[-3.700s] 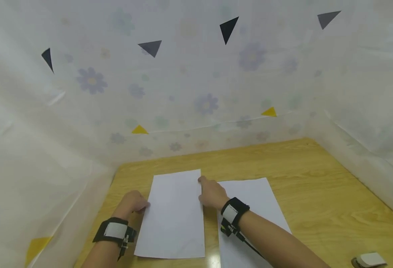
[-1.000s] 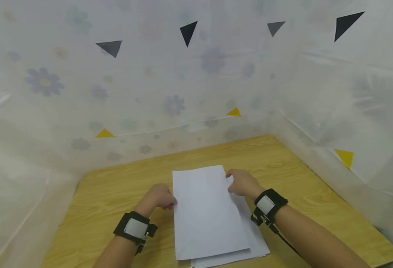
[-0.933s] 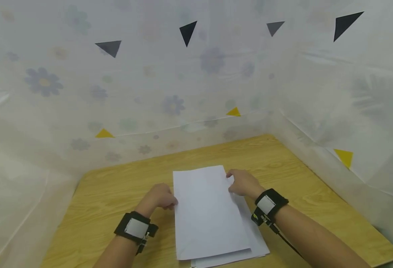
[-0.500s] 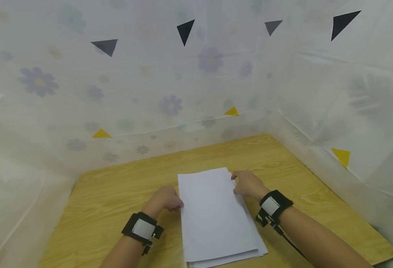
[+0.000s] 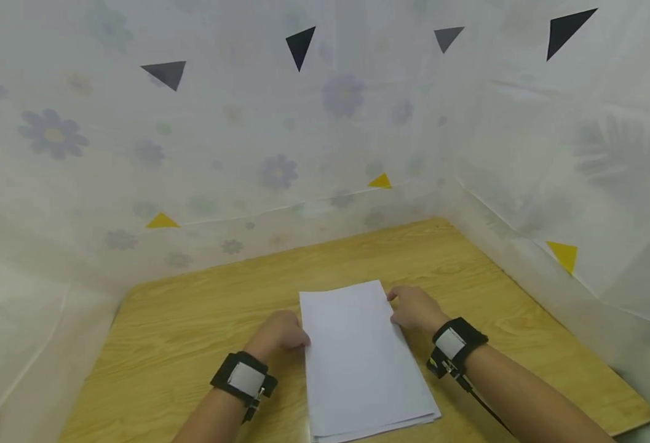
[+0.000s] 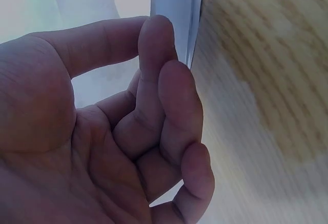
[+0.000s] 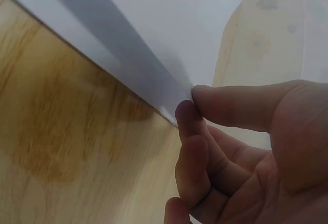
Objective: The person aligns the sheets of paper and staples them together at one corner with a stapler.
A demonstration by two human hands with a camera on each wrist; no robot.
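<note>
**A:** Where do the fingers sit on the paper?

**B:** The right hand point(image 7: 246, 147) pinches the far right corner of the paper stack point(image 5: 360, 360) between thumb and forefinger. The left hand point(image 6: 102, 131), fingers curled, has its fingertips point(image 6: 164, 44) against the stack's left edge; the thumb looks laid over the sheet, though whether it truly pinches cannot be told. The stack lies flat on the wooden table point(image 5: 192, 320) between the two hands.

**A:** What differs from a second ago?

**B:** A lower sheet then fanned out to the right beneath the top one. Now the edges nearly line up, only a thin sliver showing at the near end. Earlier still, two sheets lay side by side.

**A:** And the room around it?

**B:** Bare wood lies left, right and beyond. White flower-printed sheeting point(image 5: 280, 154) walls the table's back and sides; the stack's near end reaches close to the table's front edge.
</note>
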